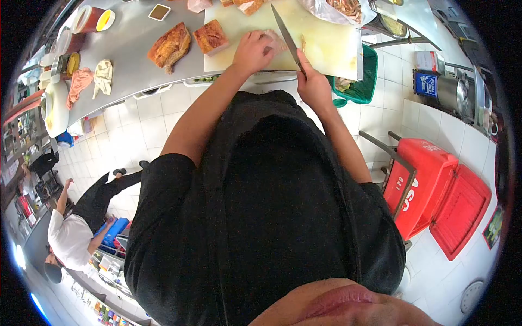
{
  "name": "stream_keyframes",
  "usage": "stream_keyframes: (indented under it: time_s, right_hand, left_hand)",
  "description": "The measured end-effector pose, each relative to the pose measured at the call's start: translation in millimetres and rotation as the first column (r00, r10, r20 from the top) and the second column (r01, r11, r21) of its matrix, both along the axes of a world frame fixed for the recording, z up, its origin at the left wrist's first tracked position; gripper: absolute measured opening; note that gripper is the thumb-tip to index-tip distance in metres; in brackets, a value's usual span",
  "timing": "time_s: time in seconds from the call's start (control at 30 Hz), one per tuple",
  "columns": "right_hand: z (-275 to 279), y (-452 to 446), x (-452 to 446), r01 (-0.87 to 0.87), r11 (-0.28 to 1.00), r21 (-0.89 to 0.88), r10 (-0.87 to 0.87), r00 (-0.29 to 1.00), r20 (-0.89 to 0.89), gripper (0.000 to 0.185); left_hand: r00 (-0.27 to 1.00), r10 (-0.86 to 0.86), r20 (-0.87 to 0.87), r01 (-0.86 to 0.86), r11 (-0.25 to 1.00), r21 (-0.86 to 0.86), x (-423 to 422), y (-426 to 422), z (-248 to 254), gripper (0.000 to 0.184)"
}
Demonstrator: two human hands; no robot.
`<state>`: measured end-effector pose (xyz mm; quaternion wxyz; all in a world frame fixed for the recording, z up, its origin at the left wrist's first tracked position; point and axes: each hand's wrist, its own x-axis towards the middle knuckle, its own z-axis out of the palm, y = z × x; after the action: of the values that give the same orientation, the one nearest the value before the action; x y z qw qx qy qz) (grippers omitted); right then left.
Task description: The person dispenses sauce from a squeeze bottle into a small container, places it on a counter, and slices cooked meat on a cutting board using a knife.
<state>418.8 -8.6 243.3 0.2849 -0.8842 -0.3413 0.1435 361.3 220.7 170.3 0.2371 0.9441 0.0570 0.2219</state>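
Observation:
My right hand (314,81) grips the handle of a kitchen knife (286,33), its long blade pointing away from me over a pale cutting board (331,51). With bent fingers, my left hand (253,52) holds down a pale pink piece of meat (278,42) just left of the blade. Part of that meat is hidden under the fingers. Beside my left hand sits a block of roast pork (211,37) with browned skin, on the board's left edge. A larger roast pork piece (169,46) lies farther left on the steel table (130,41).
A green bin (370,76) stands below the board's right edge. A red cooler box (418,179) with its lid open is at my right. Sauce containers (87,20) and cloths (103,77) lie at the table's left. Another person (73,233) works behind on the left.

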Motion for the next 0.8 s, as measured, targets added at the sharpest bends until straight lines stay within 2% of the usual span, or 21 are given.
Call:
stream_keyframes:
  time_s: [0.03,0.13,0.2,0.3,0.43,0.63,0.73,0.8]
  right_hand:
    - [1,-1,0,-0.014,1.000,0.014,0.013,0.999,0.036,0.064]
    - [13,-1,0,-0.035,0.993,-0.112,0.034,0.999,-0.012,0.064]
    - [9,-1,2,-0.077,0.985,-0.152,0.085,0.995,0.048,0.068]
    - [9,1,1,-0.103,0.971,-0.215,0.120,0.991,0.065,0.068]
    - [20,2,5,-0.145,0.952,-0.270,0.165,0.985,0.054,0.069]
    - [45,2,3,-0.158,0.918,-0.365,0.156,0.987,-0.034,0.069]
    - [45,4,-1,-0.139,0.930,-0.340,0.126,0.990,-0.060,0.069]
    - [9,6,-1,-0.093,0.960,-0.262,0.084,0.996,-0.042,0.069]
  left_hand:
    - [1.000,-0.004,-0.019,0.005,1.000,0.019,2,1,0,0.028]
    - [0.996,-0.018,-0.090,0.023,0.998,0.056,4,2,-2,0.028]
    - [0.988,-0.021,-0.153,0.030,0.998,0.056,6,3,-4,0.026]
    - [0.991,-0.013,-0.133,0.025,0.996,0.090,11,2,-4,0.026]
    - [0.986,-0.044,-0.160,0.053,0.997,0.051,17,7,-3,0.024]
    - [0.977,-0.062,-0.204,0.079,0.994,0.073,17,1,-1,0.020]
    - [0.983,-0.036,-0.177,0.046,0.997,0.055,16,-2,-2,0.023]
    - [0.983,-0.030,-0.179,0.034,0.999,0.023,14,-4,-1,0.024]
